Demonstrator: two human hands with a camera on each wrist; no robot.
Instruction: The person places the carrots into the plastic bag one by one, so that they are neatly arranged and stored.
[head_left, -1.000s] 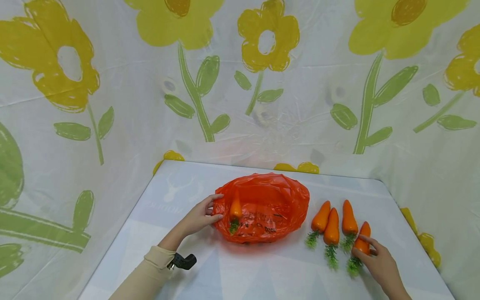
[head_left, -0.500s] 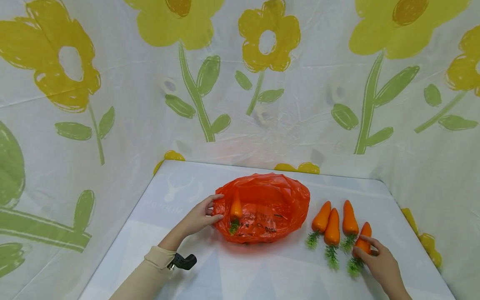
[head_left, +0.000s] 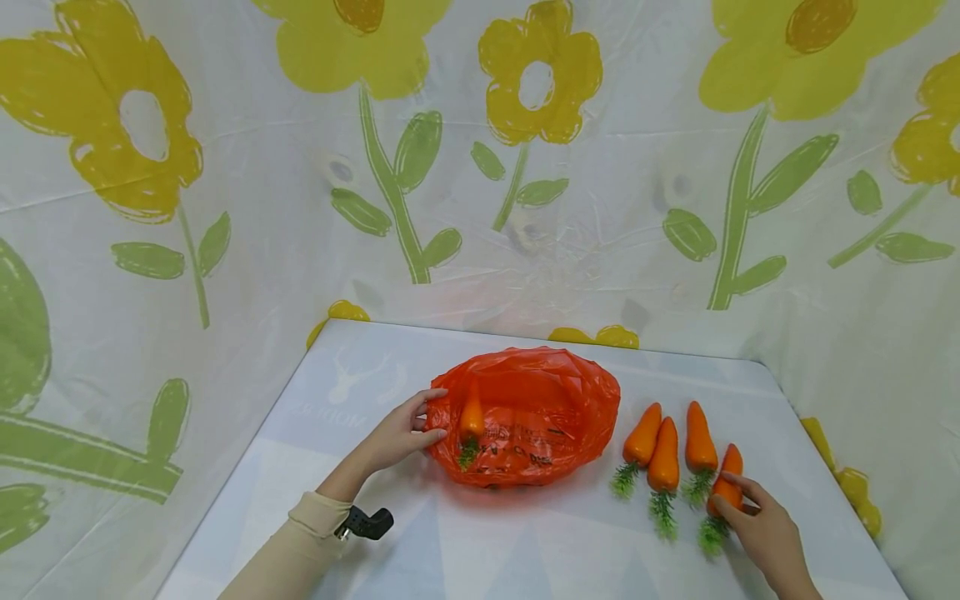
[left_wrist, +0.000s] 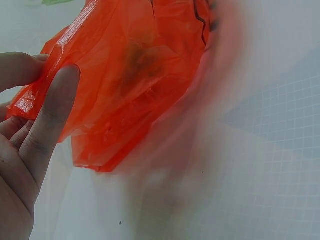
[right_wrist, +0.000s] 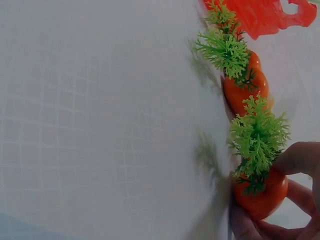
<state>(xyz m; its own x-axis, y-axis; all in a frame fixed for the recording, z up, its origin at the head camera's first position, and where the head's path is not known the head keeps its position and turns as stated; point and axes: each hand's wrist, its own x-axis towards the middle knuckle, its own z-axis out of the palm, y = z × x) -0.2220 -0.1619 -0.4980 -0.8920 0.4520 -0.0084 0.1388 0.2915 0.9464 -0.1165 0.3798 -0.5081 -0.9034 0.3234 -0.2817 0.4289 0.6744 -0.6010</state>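
Observation:
My left hand (head_left: pixel 397 433) pinches the left edge of a red plastic bag (head_left: pixel 555 425) between thumb and fingers; the left wrist view shows the film folded between them. The bag lies with its mouth spread towards me, and one carrot (head_left: pixel 472 415) with a green top rests inside at its left. At the right, my right hand (head_left: pixel 768 525) holds the nearest carrot (head_left: pixel 726 483) by its thick end, thumb on one side and fingers on the other. In the right wrist view that carrot's leafy top (right_wrist: pixel 259 132) points towards the camera.
Left of the held carrot lie three more carrots, a left one (head_left: pixel 642 435), a middle one (head_left: pixel 663 457) and a far one (head_left: pixel 699 437), tops towards me. The white table (head_left: pixel 300 467) ends at a flower-print curtain (head_left: pixel 615 217). A black strap (head_left: pixel 367 523) sits on my left wrist.
The carrot in my right hand has shifted very slightly, its green top a little to the right. My left hand and the bag stay as they were.

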